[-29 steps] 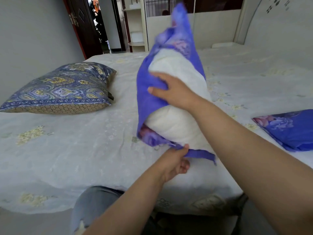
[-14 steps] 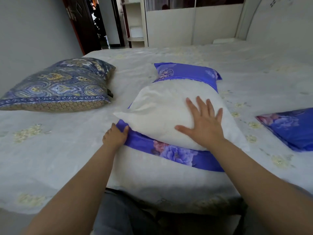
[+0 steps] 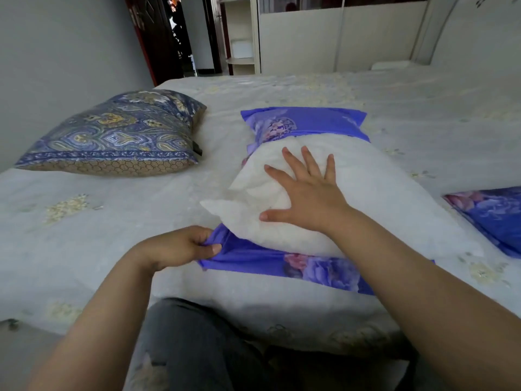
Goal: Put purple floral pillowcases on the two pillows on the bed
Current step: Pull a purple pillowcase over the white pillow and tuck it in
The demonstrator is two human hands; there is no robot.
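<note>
A white pillow (image 3: 380,198) lies flat in the middle of the bed, its far end inside a purple floral pillowcase (image 3: 304,122). The case's lower layer (image 3: 324,270) shows under the pillow's near end. My right hand (image 3: 304,198) presses flat on the white pillow with fingers spread. My left hand (image 3: 180,246) pinches the case's near left corner. A second pillow (image 3: 118,136) in a blue and gold patterned cover lies at the left. Another purple floral pillowcase (image 3: 496,215) lies at the right edge.
The bed (image 3: 84,215) has a pale sheet with faint flower prints. My legs are at its near edge. A grey wall is on the left, with a dark doorway (image 3: 180,38) and white wardrobes (image 3: 338,38) behind the bed.
The pillow was held upright a second ago and now lies flat on the bed. My left hand moved along the case's near edge and took its corner; my right hand slid further onto the pillow.
</note>
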